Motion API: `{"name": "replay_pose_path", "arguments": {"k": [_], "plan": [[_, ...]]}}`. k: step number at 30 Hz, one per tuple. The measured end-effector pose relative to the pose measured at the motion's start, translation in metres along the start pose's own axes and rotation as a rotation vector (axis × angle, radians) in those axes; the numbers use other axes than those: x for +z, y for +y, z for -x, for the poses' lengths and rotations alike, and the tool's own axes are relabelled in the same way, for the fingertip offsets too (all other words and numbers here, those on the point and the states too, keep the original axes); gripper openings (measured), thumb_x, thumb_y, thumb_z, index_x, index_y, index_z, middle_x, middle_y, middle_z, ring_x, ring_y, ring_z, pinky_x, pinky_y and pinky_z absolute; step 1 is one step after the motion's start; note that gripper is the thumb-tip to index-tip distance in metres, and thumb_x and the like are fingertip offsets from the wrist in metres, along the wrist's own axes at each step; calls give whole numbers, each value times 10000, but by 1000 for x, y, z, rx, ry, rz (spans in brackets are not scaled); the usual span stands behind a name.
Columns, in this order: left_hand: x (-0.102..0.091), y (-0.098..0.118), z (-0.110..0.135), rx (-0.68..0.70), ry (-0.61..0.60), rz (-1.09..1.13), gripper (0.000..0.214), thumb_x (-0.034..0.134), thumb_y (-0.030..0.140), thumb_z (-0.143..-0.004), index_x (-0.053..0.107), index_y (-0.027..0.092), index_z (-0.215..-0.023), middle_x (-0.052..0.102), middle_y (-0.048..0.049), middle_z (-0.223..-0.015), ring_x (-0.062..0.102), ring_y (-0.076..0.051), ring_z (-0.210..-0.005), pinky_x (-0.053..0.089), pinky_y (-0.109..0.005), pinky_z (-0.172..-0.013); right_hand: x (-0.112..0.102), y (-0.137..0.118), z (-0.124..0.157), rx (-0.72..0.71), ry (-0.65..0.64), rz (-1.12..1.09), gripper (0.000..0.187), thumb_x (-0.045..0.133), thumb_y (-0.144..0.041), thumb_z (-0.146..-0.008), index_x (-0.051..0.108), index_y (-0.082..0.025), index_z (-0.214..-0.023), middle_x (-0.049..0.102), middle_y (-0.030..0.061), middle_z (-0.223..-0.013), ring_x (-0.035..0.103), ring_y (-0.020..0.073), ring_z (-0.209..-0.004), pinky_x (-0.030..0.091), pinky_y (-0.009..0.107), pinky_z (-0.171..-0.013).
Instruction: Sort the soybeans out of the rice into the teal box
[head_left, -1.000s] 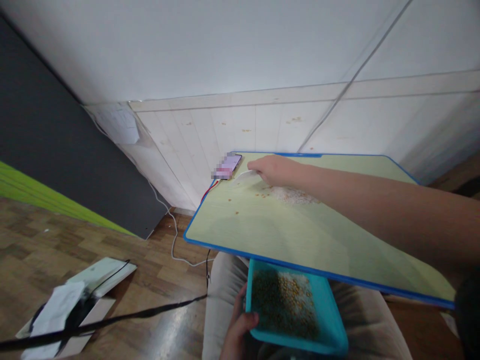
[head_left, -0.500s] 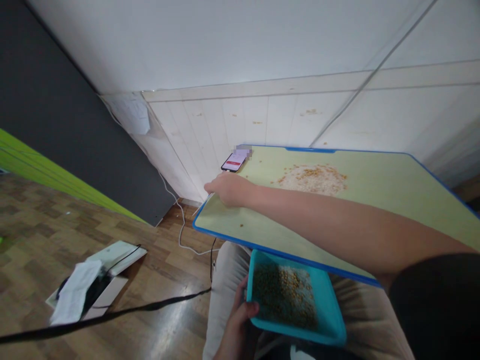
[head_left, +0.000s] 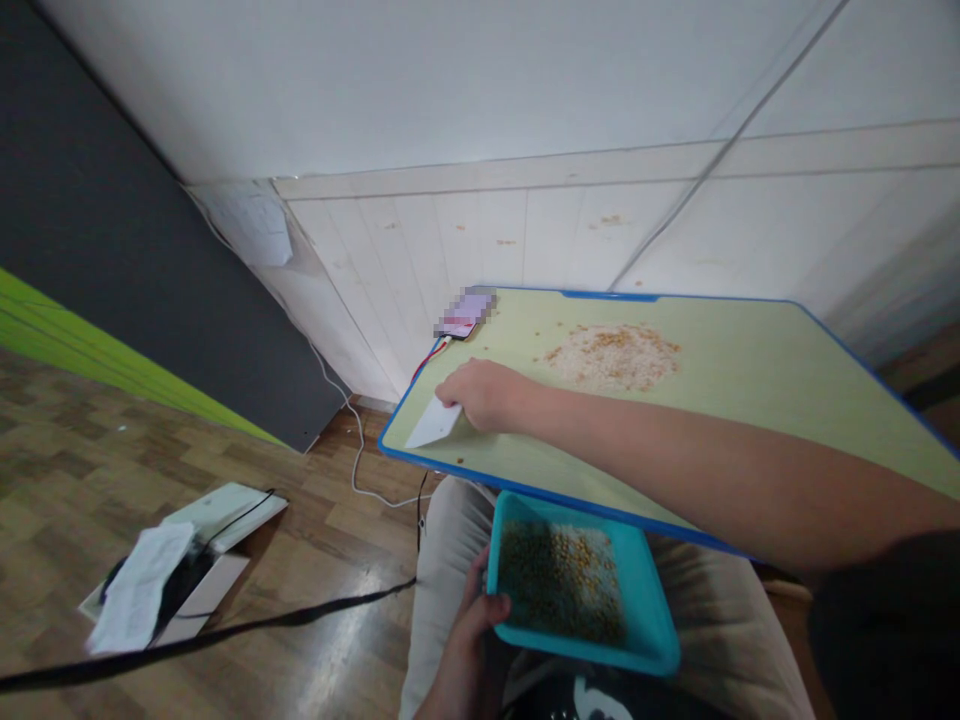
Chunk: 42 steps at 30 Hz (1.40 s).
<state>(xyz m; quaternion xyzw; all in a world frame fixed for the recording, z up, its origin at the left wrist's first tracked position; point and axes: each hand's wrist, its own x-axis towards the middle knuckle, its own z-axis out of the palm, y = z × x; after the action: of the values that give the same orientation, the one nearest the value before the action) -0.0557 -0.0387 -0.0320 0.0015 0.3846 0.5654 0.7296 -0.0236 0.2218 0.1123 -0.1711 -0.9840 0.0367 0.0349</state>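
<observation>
Drawn back from the phone [head_left: 466, 315], right hand [head_left: 486, 395] pinches a white card [head_left: 435, 424], left hand [head_left: 474, 618] gripping a tub [head_left: 651, 620].

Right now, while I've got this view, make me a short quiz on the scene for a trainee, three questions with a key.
1. What is in the grip of the right hand?
A) a red cup
B) a flat white scraper-like piece
C) a wooden spoon

2. True or false: the rectangular turquoise tray stands on the pale yellow-green tabletop with blue edging.

3. What colours show in the heap of loose grains on that tabletop?

Key:
1. B.
2. False; the left hand holds it by its side, below the tabletop's near edge.
3. Whitish and yellow-orange.
</observation>
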Motion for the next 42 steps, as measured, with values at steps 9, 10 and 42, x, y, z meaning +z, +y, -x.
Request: {"name": "replay_pose_path", "arguments": {"k": [9, 10, 42], "plan": [[3, -7, 5, 36, 25, -28, 836, 765, 295, -705, 546, 300, -1511, 761, -100, -1281, 681, -371, -1207, 491, -496, -1025, -9, 8, 46, 31, -29, -36, 222, 556, -30, -845, 711, -177, -906, 766, 99, -959, 669, 212, -938, 403, 318, -806], [3, -7, 6, 32, 22, -35, 829, 766, 299, -708, 550, 301, -1508, 761, -100, -1281, 681, -370, -1203, 489, -497, -1025, -9, 9, 51, 33, -33, -42, 219, 555, -33, -846, 710, -179, -900, 766, 98, -956, 668, 213, -942, 405, 319, -812], [27, -9, 9, -37, 14, -149, 857, 773, 310, -674, 527, 285, -1494, 746, -102, -1289, 646, -394, -1264, 460, -575, -1082, -25, 28, 188, 258, -39, -90, 320, 594, -29, -775, 810, -210, -927, 804, 97, -1000, 718, 225, -1003, 505, 363, -936]]}}
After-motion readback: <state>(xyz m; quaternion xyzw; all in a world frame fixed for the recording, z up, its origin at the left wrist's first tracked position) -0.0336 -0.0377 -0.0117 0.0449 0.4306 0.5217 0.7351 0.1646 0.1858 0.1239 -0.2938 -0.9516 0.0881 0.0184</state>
